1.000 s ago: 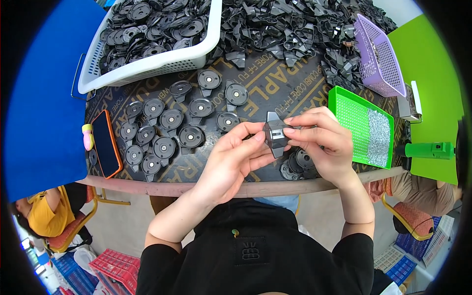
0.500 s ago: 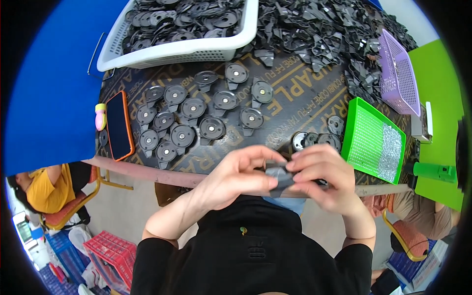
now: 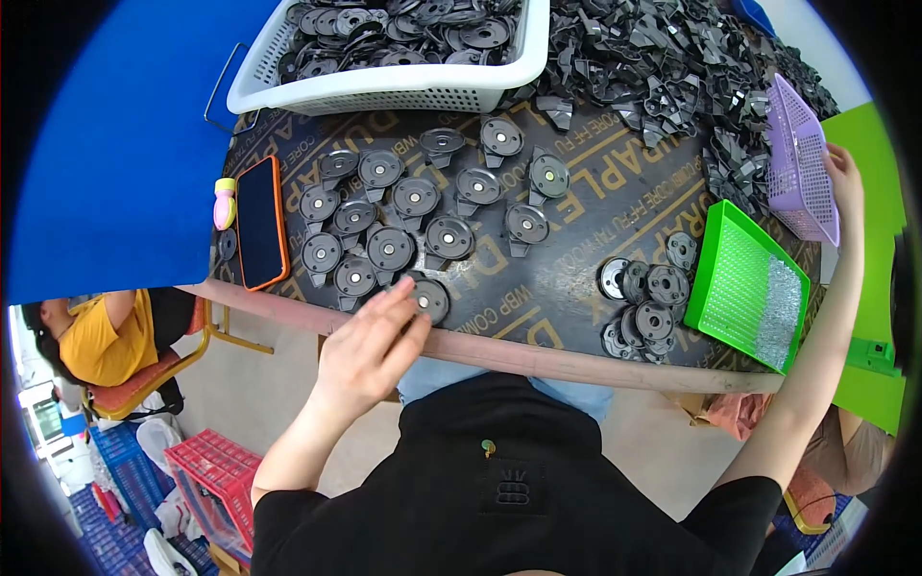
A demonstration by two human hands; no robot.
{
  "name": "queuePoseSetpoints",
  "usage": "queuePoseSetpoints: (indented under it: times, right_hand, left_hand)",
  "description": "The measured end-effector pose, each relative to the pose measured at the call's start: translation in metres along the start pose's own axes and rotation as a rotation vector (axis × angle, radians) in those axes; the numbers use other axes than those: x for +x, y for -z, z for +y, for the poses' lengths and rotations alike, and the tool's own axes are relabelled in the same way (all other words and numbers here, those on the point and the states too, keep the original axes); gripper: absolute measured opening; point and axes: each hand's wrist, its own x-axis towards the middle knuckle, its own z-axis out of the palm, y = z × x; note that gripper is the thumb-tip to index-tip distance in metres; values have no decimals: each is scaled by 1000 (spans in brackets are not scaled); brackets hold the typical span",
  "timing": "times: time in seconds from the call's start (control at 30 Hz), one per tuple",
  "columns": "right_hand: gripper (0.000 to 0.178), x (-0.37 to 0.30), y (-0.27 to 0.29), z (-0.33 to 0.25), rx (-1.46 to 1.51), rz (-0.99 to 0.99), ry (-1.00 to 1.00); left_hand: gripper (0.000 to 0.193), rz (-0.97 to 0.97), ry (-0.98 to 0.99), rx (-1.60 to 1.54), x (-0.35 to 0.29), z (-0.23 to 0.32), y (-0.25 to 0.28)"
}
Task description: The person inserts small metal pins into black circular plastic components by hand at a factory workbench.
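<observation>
My left hand (image 3: 373, 338) lies at the near table edge, fingers apart, its fingertips touching a round dark disc part (image 3: 429, 298) that sits at the front of several like discs laid out in rows (image 3: 403, 213). My right hand (image 3: 845, 171) reaches far to the right, its fingers on the edge of a purple mesh basket (image 3: 803, 163). A small cluster of the same disc parts (image 3: 645, 302) lies between my arms, near the green tray (image 3: 747, 288).
A white basket (image 3: 403, 86) full of disc parts stands at the back, beside a heap of dark bracket parts (image 3: 663, 67). A phone in an orange case (image 3: 259, 233) lies at the table's left edge. A person in yellow (image 3: 101, 336) sits lower left.
Both hands held one part together in front of me; now they have parted. The left has put a disc down at the table edge, the right has reached out to the purple basket.
</observation>
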Motion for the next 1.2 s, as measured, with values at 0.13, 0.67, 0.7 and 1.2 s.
queuePoseSetpoints:
  times: [0.13,0.67,0.7,1.2]
  right_hand:
    - [49,17,-40,36,36,-520,-70]
    - [17,-27,-47,-32,-387,-157,111]
    - [16,-29,-47,-33,-366,-129,107]
    - [14,-53,-15,-63,420,94,-70]
  left_hand:
    - [26,-33,37,47,-2,-5,2]
    - [46,-71,-140,-199,119,82,-59]
    - [47,-99,-151,-163,120,83,-69]
    - [35,-127,807,-1782,123,63,-48]
